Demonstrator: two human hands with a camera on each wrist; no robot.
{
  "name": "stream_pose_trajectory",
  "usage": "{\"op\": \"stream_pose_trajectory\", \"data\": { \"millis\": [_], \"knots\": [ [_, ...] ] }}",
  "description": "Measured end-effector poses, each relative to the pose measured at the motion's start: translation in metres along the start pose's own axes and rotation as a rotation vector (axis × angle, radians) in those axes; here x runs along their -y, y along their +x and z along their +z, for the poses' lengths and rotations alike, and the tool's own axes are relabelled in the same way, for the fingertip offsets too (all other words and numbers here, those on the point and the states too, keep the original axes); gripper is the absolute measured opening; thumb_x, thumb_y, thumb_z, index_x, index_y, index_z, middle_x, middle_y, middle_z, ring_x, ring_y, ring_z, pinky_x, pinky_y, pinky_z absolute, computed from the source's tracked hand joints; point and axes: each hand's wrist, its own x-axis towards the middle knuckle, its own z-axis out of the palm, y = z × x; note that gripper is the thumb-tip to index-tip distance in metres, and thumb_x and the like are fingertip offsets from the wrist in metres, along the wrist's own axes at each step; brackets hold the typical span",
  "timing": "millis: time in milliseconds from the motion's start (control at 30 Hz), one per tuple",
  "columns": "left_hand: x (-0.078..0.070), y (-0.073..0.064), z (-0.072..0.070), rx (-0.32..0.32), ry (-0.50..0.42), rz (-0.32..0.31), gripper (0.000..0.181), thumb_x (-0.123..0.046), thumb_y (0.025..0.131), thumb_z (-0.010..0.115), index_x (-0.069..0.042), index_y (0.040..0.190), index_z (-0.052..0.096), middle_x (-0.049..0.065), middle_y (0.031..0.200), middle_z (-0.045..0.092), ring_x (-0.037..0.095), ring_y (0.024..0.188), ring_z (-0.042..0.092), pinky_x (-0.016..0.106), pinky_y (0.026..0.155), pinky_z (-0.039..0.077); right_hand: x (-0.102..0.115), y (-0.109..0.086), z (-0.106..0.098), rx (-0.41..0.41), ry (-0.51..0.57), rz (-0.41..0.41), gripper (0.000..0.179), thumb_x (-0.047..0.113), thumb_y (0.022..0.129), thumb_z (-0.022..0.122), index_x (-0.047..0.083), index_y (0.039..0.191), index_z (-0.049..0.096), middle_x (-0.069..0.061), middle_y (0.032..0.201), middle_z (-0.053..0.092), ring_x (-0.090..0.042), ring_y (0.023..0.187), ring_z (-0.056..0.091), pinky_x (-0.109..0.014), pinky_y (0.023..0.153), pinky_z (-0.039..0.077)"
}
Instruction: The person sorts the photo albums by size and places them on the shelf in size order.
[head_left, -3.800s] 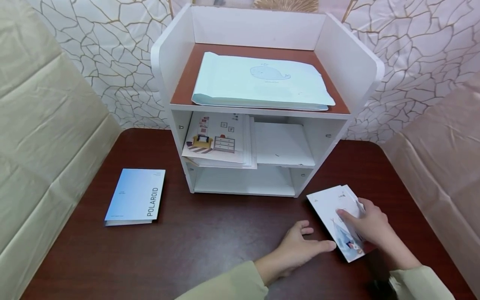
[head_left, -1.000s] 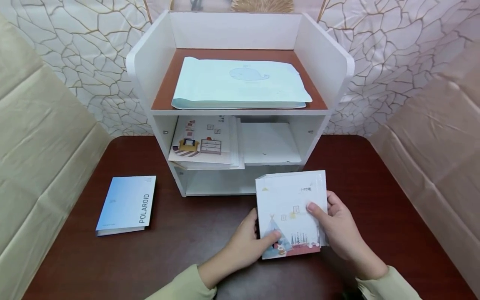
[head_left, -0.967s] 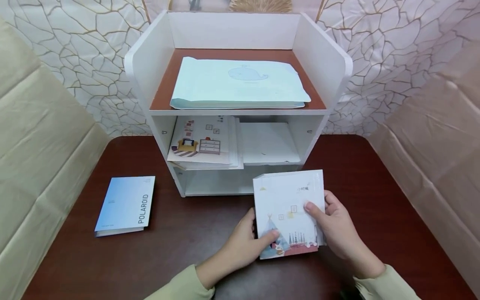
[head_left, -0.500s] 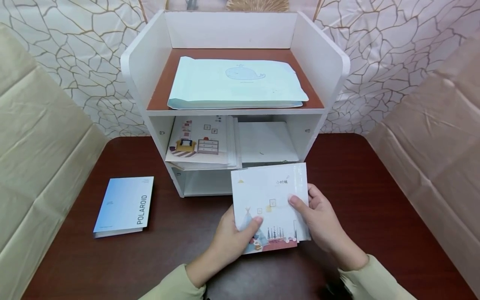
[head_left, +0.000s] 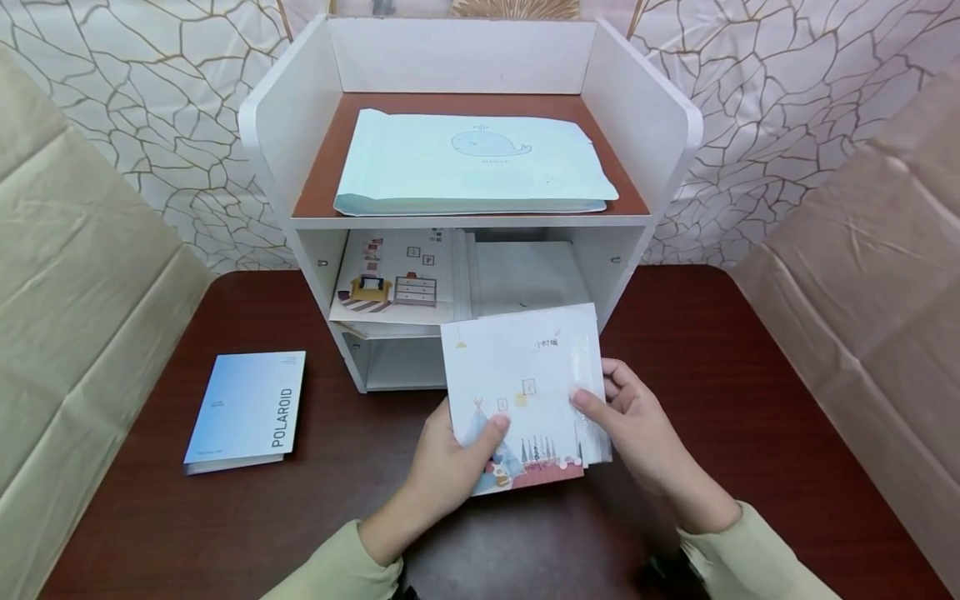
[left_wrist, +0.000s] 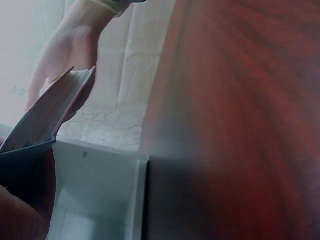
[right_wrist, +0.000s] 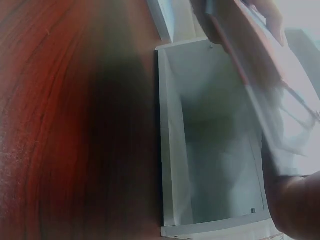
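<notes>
White book (head_left: 517,358): between left grip (head_left: 446,462) and right grip (head_left: 636,429)
Shelf unit (head_left: 637,117): beyond both; whale-print album (head_left: 480,171) on top, illustrated books (head_left: 412,292) in middle compartment
Left grip: clamped on book's left side
Right grip: pinching its right edge

Even light fills head view; soft sheen brightens tabletop (head_left: 510,546) below gripped booklet (head_left: 521,362); wrist views hazy, washed out near grip.

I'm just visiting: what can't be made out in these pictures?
Left hand: head view; most fingers hidden behind the white album.
Bottom shelf: head view; right part hidden by that album.
POLAROID album: head view; its smallest print is too small to read.
Gold decoration: head view; cut off by the top edge.
</notes>
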Motion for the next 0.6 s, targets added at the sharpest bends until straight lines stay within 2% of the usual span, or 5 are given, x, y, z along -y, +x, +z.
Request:
{"op": "stream_pose_trajectory", "data": {
  "millis": [200, 367, 600],
  "knots": [
    [-0.011, 0.012, -0.011, 0.006, -0.018, 0.009, 0.030, -0.027, 0.095, 0.064, -0.014, 0.121, 0.058, 0.003, 0.096, 0.071, 0.019, 0.078, 0.070, 0.036, 0.063, 0.057, -0.006, 0.002, -0.001, 0.066, 0.005, 0.014, 0.040, 0.005, 0.096, 0.060, -0.001, 0.130, 0.039, -0.014, 0.115, 0.065, -0.026, 0.092, 0.068, -0.037, 0.077, 0.056],
    [-0.020, 0.022, -0.017, 0.007, 0.027, -0.011, 0.034, -0.034, 0.095, 0.063, -0.016, 0.124, 0.055, 0.001, 0.098, 0.071, 0.017, 0.079, 0.071, 0.035, 0.064, 0.057, -0.008, 0.003, 0.000, 0.136, 0.072, 0.047, 0.048, 0.001, 0.094, 0.060, -0.004, 0.134, 0.035, -0.021, 0.120, 0.061, -0.028, 0.098, 0.066, -0.040, 0.081, 0.055],
    [-0.033, 0.034, -0.020, 0.068, 0.038, -0.033, 0.036, -0.028, 0.096, 0.062, -0.014, 0.128, 0.052, 0.003, 0.100, 0.070, 0.018, 0.081, 0.070, 0.034, 0.066, 0.057, -0.006, 0.004, 0.003, 0.104, 0.115, 0.047, 0.050, 0.003, 0.094, 0.061, -0.003, 0.136, 0.035, -0.020, 0.122, 0.060, -0.028, 0.101, 0.065, -0.042, 0.083, 0.054]
  ]
}}
